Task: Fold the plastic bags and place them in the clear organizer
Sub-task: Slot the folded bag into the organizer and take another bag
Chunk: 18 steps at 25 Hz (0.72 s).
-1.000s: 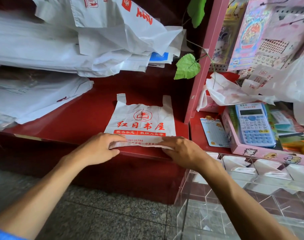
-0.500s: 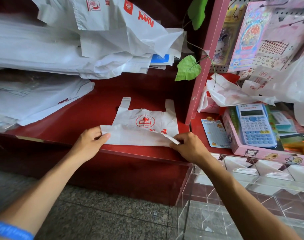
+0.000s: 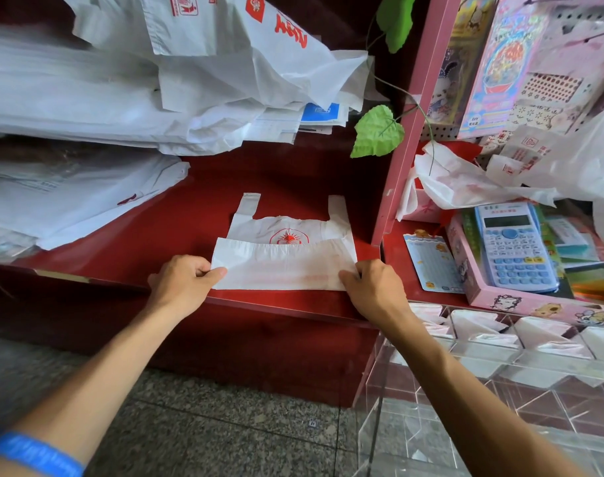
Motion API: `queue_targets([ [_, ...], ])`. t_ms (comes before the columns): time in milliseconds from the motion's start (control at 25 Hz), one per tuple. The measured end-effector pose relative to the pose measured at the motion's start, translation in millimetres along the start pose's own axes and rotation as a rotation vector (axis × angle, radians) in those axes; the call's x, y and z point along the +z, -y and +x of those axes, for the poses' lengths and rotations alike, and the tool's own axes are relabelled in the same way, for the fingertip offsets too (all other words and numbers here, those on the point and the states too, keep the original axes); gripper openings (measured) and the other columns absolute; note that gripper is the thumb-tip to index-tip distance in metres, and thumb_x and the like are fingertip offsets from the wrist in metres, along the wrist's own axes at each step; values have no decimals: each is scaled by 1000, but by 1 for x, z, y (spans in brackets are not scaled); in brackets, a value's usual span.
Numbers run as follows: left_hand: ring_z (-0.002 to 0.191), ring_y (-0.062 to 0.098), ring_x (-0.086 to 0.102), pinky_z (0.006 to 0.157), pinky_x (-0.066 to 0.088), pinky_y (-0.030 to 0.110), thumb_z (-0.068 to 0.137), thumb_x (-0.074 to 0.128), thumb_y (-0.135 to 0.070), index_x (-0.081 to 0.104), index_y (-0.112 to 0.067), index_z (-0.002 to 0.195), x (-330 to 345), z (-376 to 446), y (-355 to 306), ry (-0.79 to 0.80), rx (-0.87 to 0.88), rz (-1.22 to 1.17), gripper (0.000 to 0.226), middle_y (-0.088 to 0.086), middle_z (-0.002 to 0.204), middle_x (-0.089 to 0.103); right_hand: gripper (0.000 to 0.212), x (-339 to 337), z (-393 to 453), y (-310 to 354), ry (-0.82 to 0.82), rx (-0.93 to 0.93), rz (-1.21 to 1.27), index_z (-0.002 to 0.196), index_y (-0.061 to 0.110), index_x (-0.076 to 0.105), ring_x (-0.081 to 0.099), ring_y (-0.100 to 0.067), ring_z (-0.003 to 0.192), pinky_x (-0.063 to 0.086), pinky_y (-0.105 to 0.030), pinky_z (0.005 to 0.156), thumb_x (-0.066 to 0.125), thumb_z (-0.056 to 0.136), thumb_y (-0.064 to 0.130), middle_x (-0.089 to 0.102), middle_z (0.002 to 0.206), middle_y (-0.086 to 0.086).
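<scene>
Near right, the clear organizer (image 3: 500, 366) is holding folded white bags in its compartments. Both hands, left hand (image 3: 181, 284) and right hand (image 3: 374, 287), are pinching the half-folded plastic bag (image 3: 283, 259) on the red shelf (image 3: 156, 242). Its red logo is half hidden, unreadable.

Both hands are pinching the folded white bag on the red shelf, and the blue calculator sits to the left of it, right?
Not quite. The head view shows the blue calculator to the right of the bag, in a pink tray. The rest holds: the left hand and right hand pinch the folded white bag on the red shelf.
</scene>
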<state>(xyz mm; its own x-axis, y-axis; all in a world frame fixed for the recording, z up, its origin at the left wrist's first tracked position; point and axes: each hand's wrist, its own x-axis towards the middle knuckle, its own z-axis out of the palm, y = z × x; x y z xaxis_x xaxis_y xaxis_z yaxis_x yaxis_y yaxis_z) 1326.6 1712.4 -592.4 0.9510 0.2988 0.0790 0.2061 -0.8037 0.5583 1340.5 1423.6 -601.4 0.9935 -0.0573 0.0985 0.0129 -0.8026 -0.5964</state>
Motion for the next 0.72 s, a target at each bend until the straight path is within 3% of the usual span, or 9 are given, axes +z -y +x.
queue_targets([
  [120,56,24,46,73,38,39,89,65,-44,48,-10,58,4,3,3,-9,13,-50,50,-3,49,41,43,3,0,-2,-38,-29,-17,54,14,33,45,-31,66,34,-32,59,56,90,23,38,55,-2],
  [200,57,23,53,68,43,39,84,69,-47,58,-13,62,3,5,9,9,8,-211,41,-6,50,50,43,3,2,-3,-40,-31,-27,55,14,35,48,-33,68,36,-32,60,58,90,25,42,58,-3],
  [280,75,18,69,80,54,40,82,77,-37,71,-21,72,0,7,13,61,-17,-314,20,-8,67,70,45,1,4,-5,-47,-23,-32,56,14,37,51,-33,68,38,-32,61,60,92,29,47,62,-5],
  [360,82,17,71,88,56,42,83,77,-31,75,-26,75,-2,8,18,63,-12,-268,10,-10,72,73,44,0,6,-6,-41,-19,-50,58,14,42,55,-33,69,39,-32,62,61,92,33,51,65,-5],
  [480,82,21,69,93,50,48,86,73,-33,74,-24,74,-3,8,19,17,20,-150,15,-3,72,73,40,-2,7,-7,-7,-3,-29,66,5,57,58,-31,67,38,-30,58,66,89,37,55,64,-6],
  [560,84,24,67,97,44,45,87,71,-33,73,-18,74,-2,6,13,-26,18,-69,21,1,74,73,41,-5,7,-9,-7,26,-15,66,3,59,54,-26,60,33,-29,52,68,87,37,52,58,-3],
  [720,81,24,63,86,28,38,89,68,-33,73,-18,73,0,7,5,-76,38,84,23,-4,70,70,39,-9,10,-14,31,53,-49,64,11,57,59,-30,67,38,-30,59,67,87,41,54,61,-2],
])
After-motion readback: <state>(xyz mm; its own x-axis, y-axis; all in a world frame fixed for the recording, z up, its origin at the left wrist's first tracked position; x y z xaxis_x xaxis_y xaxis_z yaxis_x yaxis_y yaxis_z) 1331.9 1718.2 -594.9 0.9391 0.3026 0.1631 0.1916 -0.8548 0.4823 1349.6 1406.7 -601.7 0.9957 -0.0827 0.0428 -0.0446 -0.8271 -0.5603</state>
